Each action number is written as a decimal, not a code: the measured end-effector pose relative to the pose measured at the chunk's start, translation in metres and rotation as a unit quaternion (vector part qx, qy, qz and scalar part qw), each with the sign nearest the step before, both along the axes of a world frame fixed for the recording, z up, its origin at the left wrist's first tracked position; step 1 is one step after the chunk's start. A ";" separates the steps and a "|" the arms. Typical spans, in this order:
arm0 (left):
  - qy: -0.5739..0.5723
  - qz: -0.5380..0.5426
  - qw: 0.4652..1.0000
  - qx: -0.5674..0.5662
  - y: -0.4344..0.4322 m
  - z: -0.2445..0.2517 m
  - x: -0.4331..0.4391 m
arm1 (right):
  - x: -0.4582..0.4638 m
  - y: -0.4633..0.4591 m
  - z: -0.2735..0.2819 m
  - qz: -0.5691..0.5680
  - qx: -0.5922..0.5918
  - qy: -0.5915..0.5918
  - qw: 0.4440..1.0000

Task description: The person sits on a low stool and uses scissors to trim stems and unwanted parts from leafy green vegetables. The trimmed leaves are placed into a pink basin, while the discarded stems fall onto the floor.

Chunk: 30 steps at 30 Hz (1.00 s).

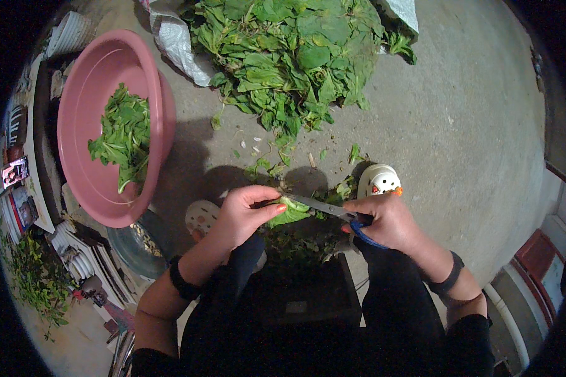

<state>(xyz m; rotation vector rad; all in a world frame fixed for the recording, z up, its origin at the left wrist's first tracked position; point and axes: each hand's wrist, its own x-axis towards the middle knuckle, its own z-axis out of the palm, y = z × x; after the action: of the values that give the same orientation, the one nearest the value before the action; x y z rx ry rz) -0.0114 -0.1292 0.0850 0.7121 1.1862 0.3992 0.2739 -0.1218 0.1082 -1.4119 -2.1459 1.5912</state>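
My left hand (245, 212) pinches a small leafy green plant (290, 212) between thumb and fingers. In my right hand (387, 219) is a pair of scissors with blue handles (365, 233). Their metal blades (318, 205) reach left to the plant's base near my left fingertips; whether they are fully closed I cannot tell. Beneath my hands, between my legs, a dark box (311, 292) has leafy scraps (297, 245) at its far end. Ahead lies a large heap of leafy greens (292, 61) on a white woven sack (181, 47).
A pink plastic basin (108, 188) at the left holds some cut greens (125, 127). Behind its near edge sits a bowl-like vessel (127, 247). Loose leaves and bits dot the concrete floor (457, 127). My white clog (379, 176) stands by the scissors. A lit phone (15, 172) rests far left.
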 end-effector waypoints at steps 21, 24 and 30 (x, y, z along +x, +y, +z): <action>0.002 0.025 0.954 0.300 0.002 -0.005 -0.023 | -0.002 0.020 -0.019 -0.177 -0.157 0.039 0.971; -0.004 0.016 0.952 0.305 0.001 -0.013 -0.030 | -0.005 0.025 -0.020 -0.187 -0.174 0.039 0.966; -0.070 0.136 0.965 0.213 -0.001 -0.015 -0.038 | -0.007 0.027 -0.027 -0.223 -0.151 0.052 0.962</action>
<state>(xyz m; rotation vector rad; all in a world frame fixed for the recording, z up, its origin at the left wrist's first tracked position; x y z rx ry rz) -0.0498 -0.1300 0.0705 0.8755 1.0742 0.9401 0.2671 -0.0945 0.0811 -1.6992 -1.4301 1.7993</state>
